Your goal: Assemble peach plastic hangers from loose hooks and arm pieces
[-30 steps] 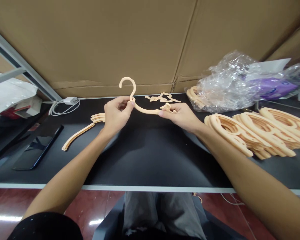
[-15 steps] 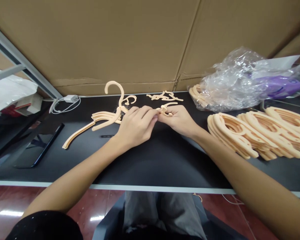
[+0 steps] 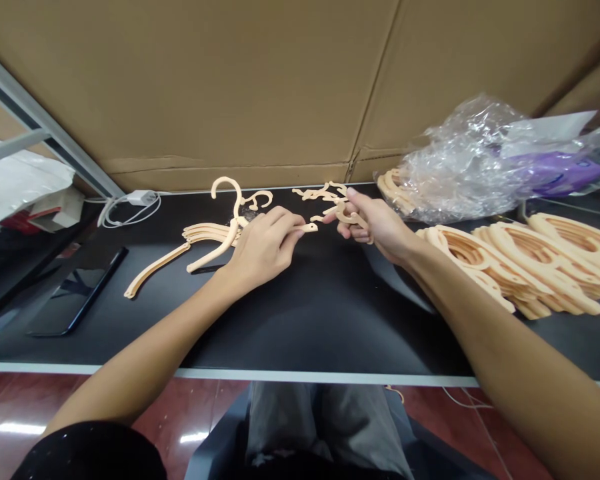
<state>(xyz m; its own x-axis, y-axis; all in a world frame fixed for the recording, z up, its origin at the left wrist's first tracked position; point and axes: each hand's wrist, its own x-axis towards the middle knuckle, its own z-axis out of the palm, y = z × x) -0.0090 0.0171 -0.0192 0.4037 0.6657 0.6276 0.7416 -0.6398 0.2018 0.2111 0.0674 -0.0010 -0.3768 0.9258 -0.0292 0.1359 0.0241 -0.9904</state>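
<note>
My left hand (image 3: pixel 264 250) is closed round a beige plastic clothes hanger (image 3: pixel 224 248). The hanger's hook rises to the left of the hand, and the tip of one arm pokes out past my fingertips. A gap to the right, my right hand (image 3: pixel 383 227) pinches a small curved beige hook piece (image 3: pixel 350 217) between thumb and fingers. Behind the hanger lie several stacked hanger arms (image 3: pixel 207 233), partly covered by it. A small loose hook (image 3: pixel 264 199) rests behind my left hand, and thin beige pieces (image 3: pixel 320 193) lie behind my right hand.
Piles of beige hanger parts (image 3: pixel 535 263) stand at the right, with a crinkled clear plastic bag (image 3: pixel 460 167) behind them. One long hanger arm (image 3: pixel 155 270) and a phone (image 3: pixel 77 290) lie at the left. A white charger cable (image 3: pixel 135 210) sits near the cardboard wall (image 3: pixel 220 87).
My hands have come apart; the right has moved right with the hook piece. The hanger arm's tip now shows beyond my left fingers, and the hanger's hook sits slightly lower.
</note>
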